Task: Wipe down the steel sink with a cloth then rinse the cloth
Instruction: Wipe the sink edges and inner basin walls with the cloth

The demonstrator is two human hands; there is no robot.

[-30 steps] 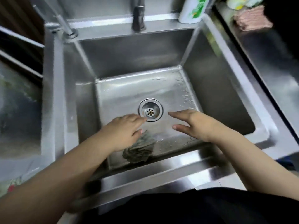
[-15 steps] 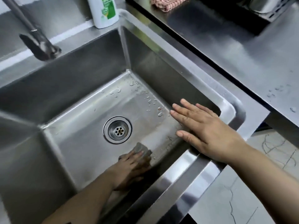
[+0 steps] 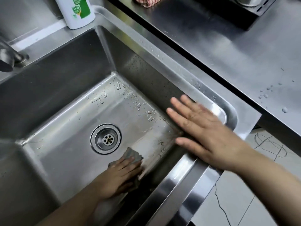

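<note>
A deep steel sink (image 3: 162, 88) fills the head view, with a round drain (image 3: 106, 138) in its floor and water drops near the far right corner. My left hand (image 3: 119, 178) lies flat on a grey cloth (image 3: 132, 156), pressing it onto the sink floor just in front of the drain, by the near wall. Most of the cloth is hidden under the palm. My right hand (image 3: 205, 134) is spread flat with fingers apart over the sink's near right corner, holding nothing.
A white and green soap bottle (image 3: 76, 12) stands on the back rim. The tap (image 3: 9, 57) is at the left edge. A steel counter (image 3: 244, 51) runs along the right, with a checked cloth (image 3: 147, 1) and a dark rack (image 3: 241, 12). Tiled floor (image 3: 231, 201) lies below.
The view has swung left, so the sink now sits diagonally. My left hand has slid the cloth right, from the near wall toward the drain's right side. My right hand moved to the sink's right corner.
</note>
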